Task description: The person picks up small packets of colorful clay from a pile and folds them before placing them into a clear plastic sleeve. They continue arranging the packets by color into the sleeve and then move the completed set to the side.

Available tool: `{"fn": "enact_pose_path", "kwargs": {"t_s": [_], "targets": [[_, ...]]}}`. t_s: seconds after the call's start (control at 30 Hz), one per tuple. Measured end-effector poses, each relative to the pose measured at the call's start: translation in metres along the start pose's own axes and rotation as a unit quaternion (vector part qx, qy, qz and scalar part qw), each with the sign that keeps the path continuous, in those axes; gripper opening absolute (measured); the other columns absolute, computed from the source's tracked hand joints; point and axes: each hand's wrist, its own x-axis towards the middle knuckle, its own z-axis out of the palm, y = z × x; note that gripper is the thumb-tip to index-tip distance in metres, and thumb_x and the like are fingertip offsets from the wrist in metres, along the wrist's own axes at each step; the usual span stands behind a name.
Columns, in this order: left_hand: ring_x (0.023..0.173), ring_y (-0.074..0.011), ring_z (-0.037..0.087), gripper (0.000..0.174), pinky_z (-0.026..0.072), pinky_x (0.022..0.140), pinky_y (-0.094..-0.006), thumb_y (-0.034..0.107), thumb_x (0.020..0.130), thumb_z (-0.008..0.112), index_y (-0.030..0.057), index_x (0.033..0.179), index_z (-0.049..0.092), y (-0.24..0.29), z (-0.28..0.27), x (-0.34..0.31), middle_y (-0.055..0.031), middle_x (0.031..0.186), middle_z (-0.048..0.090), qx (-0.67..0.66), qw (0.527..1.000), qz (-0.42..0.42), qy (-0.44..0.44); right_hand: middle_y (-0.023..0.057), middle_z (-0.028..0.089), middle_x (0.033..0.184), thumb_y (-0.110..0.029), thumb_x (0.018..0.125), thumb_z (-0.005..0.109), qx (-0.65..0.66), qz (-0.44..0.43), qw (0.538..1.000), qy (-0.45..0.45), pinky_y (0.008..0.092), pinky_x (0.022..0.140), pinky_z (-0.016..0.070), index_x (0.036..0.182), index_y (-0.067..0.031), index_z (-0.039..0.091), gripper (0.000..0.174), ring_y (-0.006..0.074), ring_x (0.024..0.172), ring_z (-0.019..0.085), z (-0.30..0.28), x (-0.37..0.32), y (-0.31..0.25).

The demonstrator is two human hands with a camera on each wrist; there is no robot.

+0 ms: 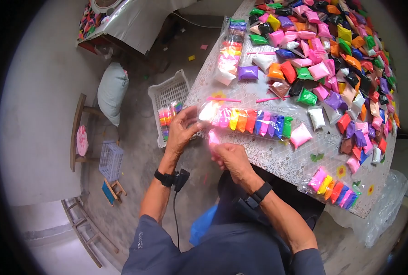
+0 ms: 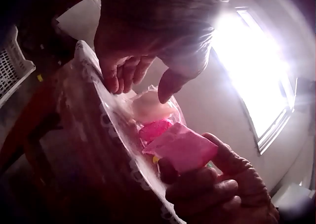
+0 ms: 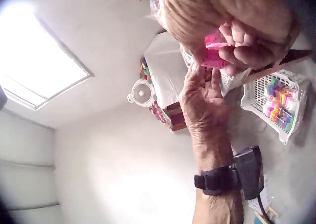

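Dark blue-grey shirt front [image 1: 204, 252]: nearest, head view, at the lower edge.
Table: white lace-patterned cover [image 1: 277, 160]; a heap of small, soft-looking, multicoloured plastic packets [image 1: 323, 55] beyond.
Long clear plastic bag [image 1: 245, 121]: flat on the cover, coloured packets in a row, white one at the end by the left hand [image 1: 181, 130].
Pink plastic packet [image 1: 213, 136]: just off the table edge, near that end, pinched in the right hand [image 1: 235, 160].
Left hand, left wrist view: thumb and fingers curved around the bag's end, part-open gap between them, film and pale packet within; pressure cannot be told.
Right hand, same view: closed on the pink packet by one side, much of its face exposed.
Fingers, right wrist view: right ones curl about bright pink film; left palm just beyond, white plastic crate [image 3: 249, 98] lower down.
Handling: packet probably light, soft, a little slippery; best taken lightly by an edge or corner, as hard squeezing could burst it. Bag likely thin and limp; best held by its rim.
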Motion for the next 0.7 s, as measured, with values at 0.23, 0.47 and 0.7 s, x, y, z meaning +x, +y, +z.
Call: {"fn": "enact_pose_path", "kwargs": {"t_s": [0.23, 0.47, 0.7], "targets": [[0.09, -0.0123, 0.062, 0.038, 0.0495, 0.083, -0.026, 0.017, 0.09, 0.075, -0.0032, 0.121, 0.065, 0.002, 0.013, -0.053, -0.0047, 0.102, 0.068, 0.082, 0.979, 0.012, 0.188, 0.004, 0.067, 0.071, -0.029, 0.089, 0.076, -0.14, -0.078, 0.986, 0.049, 0.0272, 0.054, 0.0462, 0.095, 0.0031, 0.07, 0.033, 0.0098, 0.059, 0.058, 0.001, -0.015, 0.008], [0.093, -0.01, 0.064, 0.029, 0.0513, 0.085, -0.0256, 0.01, 0.091, 0.074, -0.0024, 0.117, 0.066, 0.029, 0.069, -0.113, -0.0049, 0.105, 0.07, -0.062, 0.994, -0.083, 0.041, 0.0073, 0.063, 0.068, -0.025, 0.088, 0.074, -0.279, -0.262, 0.92, 0.09, 0.0341, 0.057, 0.0473, 0.099, 0.0029, 0.066, 0.031, 0.0158, 0.06, 0.057, 0.002, -0.05, 0.018], [0.075, -0.0091, 0.064, 0.029, 0.0487, 0.065, -0.0229, 0.011, 0.085, 0.079, -0.0026, 0.109, 0.068, 0.02, 0.091, -0.131, -0.0051, 0.091, 0.071, -0.101, 0.989, -0.101, 0.044, 0.0171, 0.064, 0.076, -0.018, 0.085, 0.076, -0.403, -0.354, 0.835, 0.122, 0.0382, 0.059, 0.0504, 0.107, -0.0007, 0.064, 0.03, 0.0273, 0.061, 0.062, -0.012, -0.086, 0.027]]}}
